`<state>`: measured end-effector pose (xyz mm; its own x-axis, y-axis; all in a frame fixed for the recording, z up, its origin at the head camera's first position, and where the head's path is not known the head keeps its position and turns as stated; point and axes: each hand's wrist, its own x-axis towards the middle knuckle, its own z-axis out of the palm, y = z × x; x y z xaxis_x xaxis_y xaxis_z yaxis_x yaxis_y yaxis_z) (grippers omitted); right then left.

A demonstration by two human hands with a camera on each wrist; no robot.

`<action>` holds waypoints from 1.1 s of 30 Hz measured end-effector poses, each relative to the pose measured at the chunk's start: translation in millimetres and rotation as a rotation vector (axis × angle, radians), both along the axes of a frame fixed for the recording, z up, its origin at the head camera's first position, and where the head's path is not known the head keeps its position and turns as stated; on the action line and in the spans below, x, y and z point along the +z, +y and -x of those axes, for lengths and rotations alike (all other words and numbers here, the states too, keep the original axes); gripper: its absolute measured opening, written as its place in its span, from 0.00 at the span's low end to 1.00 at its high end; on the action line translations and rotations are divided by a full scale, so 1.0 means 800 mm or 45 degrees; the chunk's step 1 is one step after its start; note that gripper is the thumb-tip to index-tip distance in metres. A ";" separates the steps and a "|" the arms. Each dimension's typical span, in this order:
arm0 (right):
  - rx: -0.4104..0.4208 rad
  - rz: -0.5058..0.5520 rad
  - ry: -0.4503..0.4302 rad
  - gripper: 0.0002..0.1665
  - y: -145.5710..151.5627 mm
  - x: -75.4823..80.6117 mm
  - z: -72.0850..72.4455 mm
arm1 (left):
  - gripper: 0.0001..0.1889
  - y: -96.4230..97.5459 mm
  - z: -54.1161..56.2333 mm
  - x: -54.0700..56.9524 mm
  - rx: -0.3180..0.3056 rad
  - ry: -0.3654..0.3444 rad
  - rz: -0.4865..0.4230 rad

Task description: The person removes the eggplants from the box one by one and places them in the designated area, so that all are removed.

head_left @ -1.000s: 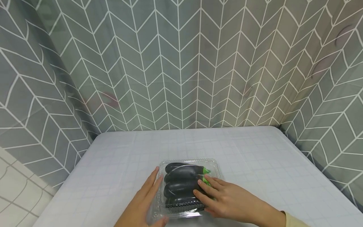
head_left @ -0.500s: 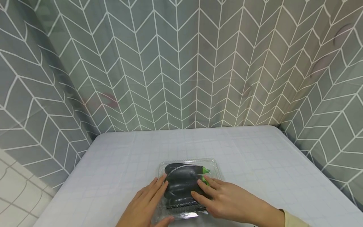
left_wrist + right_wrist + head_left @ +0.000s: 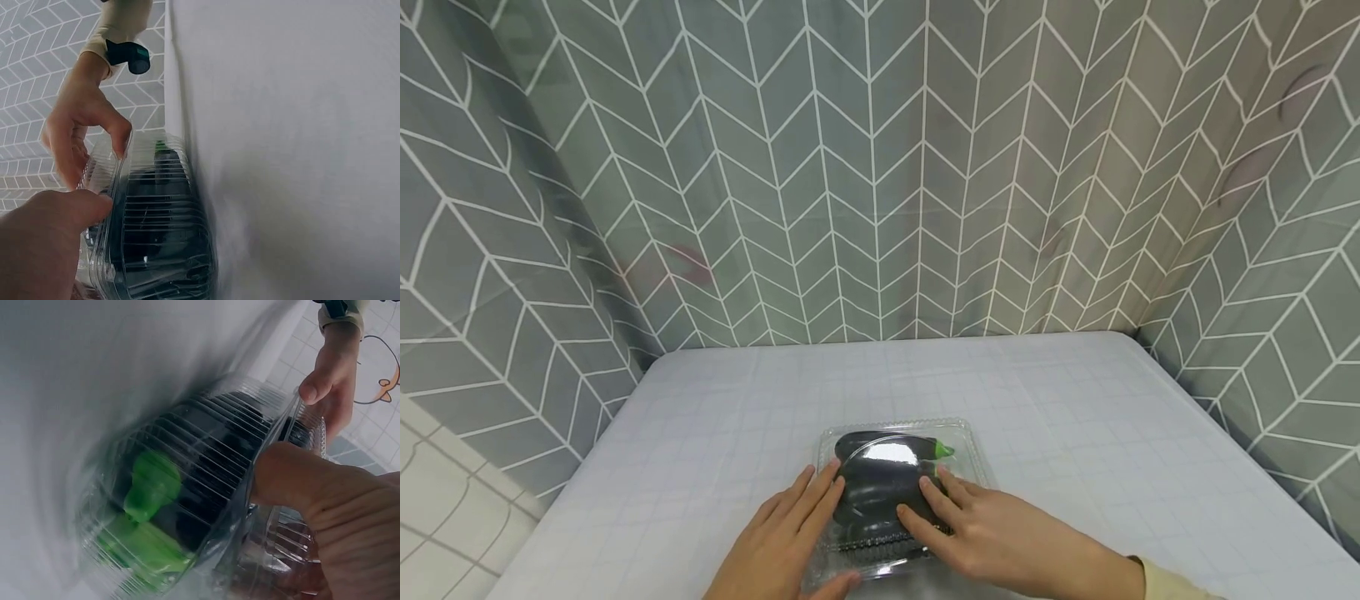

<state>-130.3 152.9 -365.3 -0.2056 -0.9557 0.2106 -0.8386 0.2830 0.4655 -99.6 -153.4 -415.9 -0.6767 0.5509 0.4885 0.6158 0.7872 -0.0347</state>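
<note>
A clear plastic clamshell box [image 3: 970,458] sits near the table's front edge, its ribbed base visible in both wrist views. Dark purple eggplants [image 3: 880,492] lie side by side inside, green stems [image 3: 156,478] toward the right. My left hand [image 3: 778,533] rests extended fingers on the lid's left side. Its thumb [image 3: 69,209] touches the lid close to the rim. On the right side of the lid lie the spread fingers of my right hand [image 3: 985,529], partly covering the stems. The right thumb [image 3: 281,475] presses at the rim where lid and base meet.
A white checked cloth covers the table [image 3: 737,400]. Grey curtains [image 3: 880,192] with white chevron lines stand behind it and along both sides. White tiles [image 3: 452,508] show at the lower left. A dark camera mount [image 3: 130,56] is strapped to the right wrist.
My left hand has moved right from beside the box onto its lid, with fingers closer together. The right hand has shifted slightly left. Bright glare now shows on the lid.
</note>
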 end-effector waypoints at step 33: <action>0.055 0.256 -0.041 0.36 0.008 -0.014 0.003 | 0.52 0.053 0.002 0.021 0.099 -0.204 -0.090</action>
<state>-133.1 159.3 -376.7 -0.1752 -0.9032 0.3918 -0.8653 0.3311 0.3763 -100.8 -110.8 -398.8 -0.7882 0.4620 0.4066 0.5460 0.8298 0.1156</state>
